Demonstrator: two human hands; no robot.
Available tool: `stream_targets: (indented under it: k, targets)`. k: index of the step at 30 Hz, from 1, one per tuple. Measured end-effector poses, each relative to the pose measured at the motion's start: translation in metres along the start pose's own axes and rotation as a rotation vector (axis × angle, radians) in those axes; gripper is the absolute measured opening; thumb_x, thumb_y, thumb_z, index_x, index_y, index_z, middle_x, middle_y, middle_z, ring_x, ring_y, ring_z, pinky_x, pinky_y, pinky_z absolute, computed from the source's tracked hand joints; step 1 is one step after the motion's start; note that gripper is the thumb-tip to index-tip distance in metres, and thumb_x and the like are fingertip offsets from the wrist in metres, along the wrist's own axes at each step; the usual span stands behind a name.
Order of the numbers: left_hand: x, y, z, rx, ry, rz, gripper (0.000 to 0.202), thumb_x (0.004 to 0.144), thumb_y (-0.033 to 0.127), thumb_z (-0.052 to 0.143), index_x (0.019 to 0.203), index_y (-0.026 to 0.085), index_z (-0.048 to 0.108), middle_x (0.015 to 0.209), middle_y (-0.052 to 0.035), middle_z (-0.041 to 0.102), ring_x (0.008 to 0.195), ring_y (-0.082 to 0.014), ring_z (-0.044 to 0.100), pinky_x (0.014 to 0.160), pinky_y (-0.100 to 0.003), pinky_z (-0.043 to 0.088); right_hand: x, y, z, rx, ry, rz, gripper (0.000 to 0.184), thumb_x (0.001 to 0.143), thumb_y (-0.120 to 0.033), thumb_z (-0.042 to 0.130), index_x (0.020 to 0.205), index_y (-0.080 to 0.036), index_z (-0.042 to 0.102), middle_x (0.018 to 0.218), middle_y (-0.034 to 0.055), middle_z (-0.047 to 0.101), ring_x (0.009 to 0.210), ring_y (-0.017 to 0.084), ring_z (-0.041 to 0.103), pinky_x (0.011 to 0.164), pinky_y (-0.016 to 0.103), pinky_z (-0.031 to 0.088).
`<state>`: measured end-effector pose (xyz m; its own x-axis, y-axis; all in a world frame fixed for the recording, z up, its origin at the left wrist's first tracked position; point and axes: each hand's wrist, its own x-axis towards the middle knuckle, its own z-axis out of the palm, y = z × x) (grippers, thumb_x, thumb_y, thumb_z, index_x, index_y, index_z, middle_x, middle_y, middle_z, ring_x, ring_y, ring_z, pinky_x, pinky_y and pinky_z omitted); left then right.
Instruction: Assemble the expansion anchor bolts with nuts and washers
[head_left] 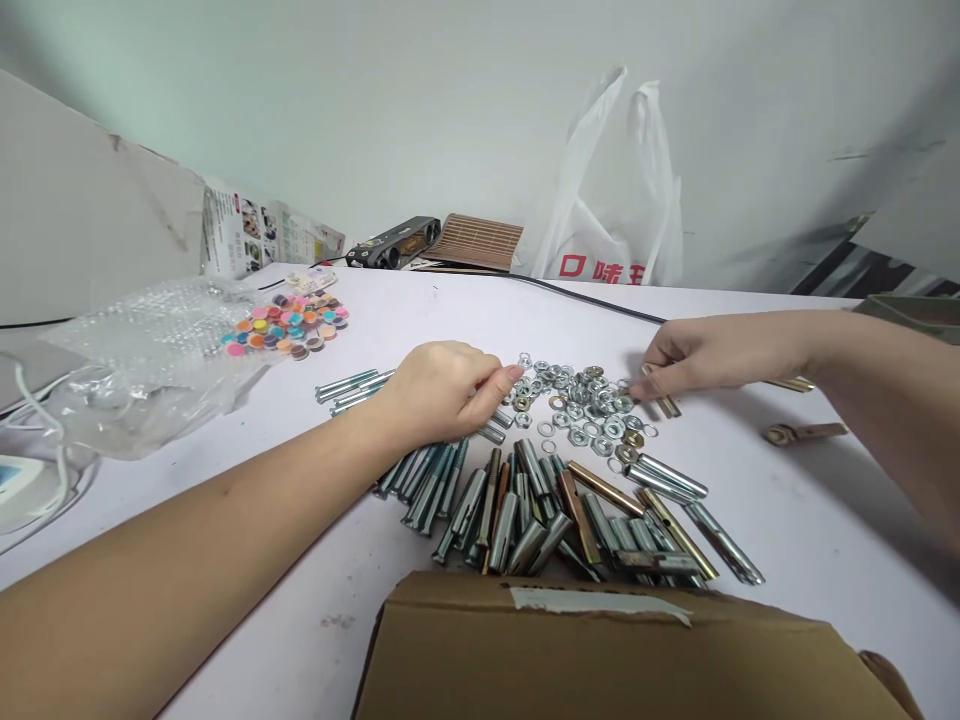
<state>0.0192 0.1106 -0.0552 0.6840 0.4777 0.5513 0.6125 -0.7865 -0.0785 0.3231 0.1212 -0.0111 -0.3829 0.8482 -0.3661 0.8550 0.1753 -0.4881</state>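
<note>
My left hand [450, 390] rests on the table with fingers curled under and the thumb along the nuts. Whatever it may hold is hidden. At the right edge of the pile of nuts and washers [577, 400], my right hand [686, 358] has its fingertips pinched together low down. What sits between them I cannot make out. A short metal sleeve [669, 406] lies just under that hand. Long bolts with flared ends [431, 490] are gathered below my left wrist, and others [352, 385] lie beyond it. Metal anchor sleeves [532, 500], silver and brassy, are heaped nearer me.
An open cardboard box [600, 650] stands at the front edge. A brass-coloured bolt [806, 432] lies at right. Coloured discs [289, 325] and bubble wrap [150, 330] are at left. A white plastic bag [611, 220], a bamboo mat [472, 242] and a black cable [577, 294] are behind.
</note>
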Motion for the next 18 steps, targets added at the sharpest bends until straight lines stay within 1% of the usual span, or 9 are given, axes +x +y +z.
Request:
stream_targets:
  k: [1, 2, 6, 9, 12, 14, 15, 16, 18]
  targets:
    - [0.0, 0.0, 0.0, -0.001, 0.01, -0.013, 0.049, 0.096, 0.036, 0.035, 0.06, 0.016, 0.061, 0.056, -0.0039, 0.063, 0.054, -0.013, 0.057, 0.054, -0.026, 0.04, 0.003, -0.001, 0.003, 0.034, 0.036, -0.045, 0.033, 0.082, -0.037, 0.064, 0.056, -0.017, 0.061, 0.055, 0.001, 0.053, 0.05, 0.01, 0.044, 0.051, 0.027, 0.033]
    - [0.0, -0.001, 0.0, -0.004, 0.017, -0.022, 0.049, 0.096, 0.036, 0.035, 0.059, 0.016, 0.06, 0.056, -0.0038, 0.062, 0.053, -0.0128, 0.057, 0.054, -0.026, 0.039, 0.007, -0.001, 0.008, 0.071, 0.14, -0.095, 0.033, 0.085, -0.035, 0.058, 0.057, -0.018, 0.059, 0.053, -0.0001, 0.049, 0.049, 0.01, 0.04, 0.05, 0.027, 0.031]
    - [0.0, 0.0, 0.0, -0.011, 0.031, -0.038, 0.052, 0.097, 0.038, 0.032, 0.058, 0.016, 0.059, 0.054, -0.0035, 0.06, 0.053, -0.0134, 0.056, 0.054, -0.027, 0.038, 0.025, 0.007, 0.026, 0.11, 0.662, -0.257, 0.034, 0.084, -0.035, 0.054, 0.054, -0.02, 0.045, 0.046, -0.0033, 0.034, 0.045, 0.009, 0.029, 0.046, 0.028, 0.023]
    - [0.001, 0.001, -0.001, -0.022, 0.042, -0.044, 0.051, 0.096, 0.037, 0.032, 0.057, 0.016, 0.058, 0.053, -0.0033, 0.058, 0.053, -0.0134, 0.055, 0.053, -0.027, 0.036, 0.034, 0.008, 0.03, -0.166, 0.824, -0.362, 0.031, 0.078, -0.036, 0.054, 0.053, -0.02, 0.046, 0.046, -0.002, 0.038, 0.046, 0.009, 0.032, 0.048, 0.028, 0.027]
    - [-0.001, 0.001, -0.004, -0.095, 0.024, 0.026, 0.045, 0.092, 0.034, 0.038, 0.052, 0.017, 0.051, 0.049, -0.0012, 0.052, 0.05, -0.0122, 0.049, 0.051, -0.027, 0.034, 0.034, -0.005, 0.015, -0.446, 0.959, -0.284, 0.028, 0.075, -0.037, 0.051, 0.053, -0.02, 0.049, 0.044, -0.0009, 0.04, 0.046, 0.01, 0.033, 0.051, 0.028, 0.031]
    - [-0.003, 0.002, -0.007, -0.203, -0.06, 0.107, 0.039, 0.085, 0.03, 0.046, 0.048, 0.018, 0.044, 0.045, 0.0012, 0.046, 0.047, -0.0105, 0.042, 0.05, -0.027, 0.033, 0.027, -0.015, -0.004, -0.499, 0.979, -0.173, 0.029, 0.076, -0.039, 0.052, 0.054, -0.02, 0.052, 0.042, -0.0003, 0.04, 0.044, 0.01, 0.031, 0.05, 0.029, 0.029]
    - [-0.004, 0.002, -0.009, -0.261, -0.12, 0.13, 0.036, 0.081, 0.028, 0.049, 0.047, 0.018, 0.041, 0.044, 0.0023, 0.044, 0.045, -0.0097, 0.039, 0.05, -0.026, 0.033, 0.021, -0.017, -0.016, -0.508, 0.929, -0.102, 0.03, 0.075, -0.041, 0.055, 0.054, -0.02, 0.054, 0.041, 0.0001, 0.041, 0.042, 0.01, 0.031, 0.049, 0.03, 0.027]
    - [-0.004, 0.003, -0.012, -0.313, -0.183, 0.135, 0.034, 0.077, 0.026, 0.051, 0.047, 0.018, 0.039, 0.043, 0.0032, 0.041, 0.044, -0.0089, 0.036, 0.049, -0.026, 0.032, 0.013, -0.015, -0.026, -0.515, 0.84, -0.018, 0.034, 0.074, -0.044, 0.059, 0.051, -0.02, 0.054, 0.04, 0.0008, 0.042, 0.04, 0.009, 0.031, 0.047, 0.03, 0.025]
    - [-0.002, 0.005, -0.018, -0.383, -0.297, 0.092, 0.033, 0.073, 0.026, 0.054, 0.047, 0.018, 0.036, 0.042, 0.0045, 0.038, 0.044, -0.0079, 0.032, 0.048, -0.025, 0.031, -0.008, 0.003, -0.041, -0.437, 0.466, 0.326, 0.042, 0.067, -0.052, 0.067, 0.046, -0.019, 0.052, 0.046, 0.0042, 0.05, 0.041, 0.011, 0.039, 0.047, 0.031, 0.027]
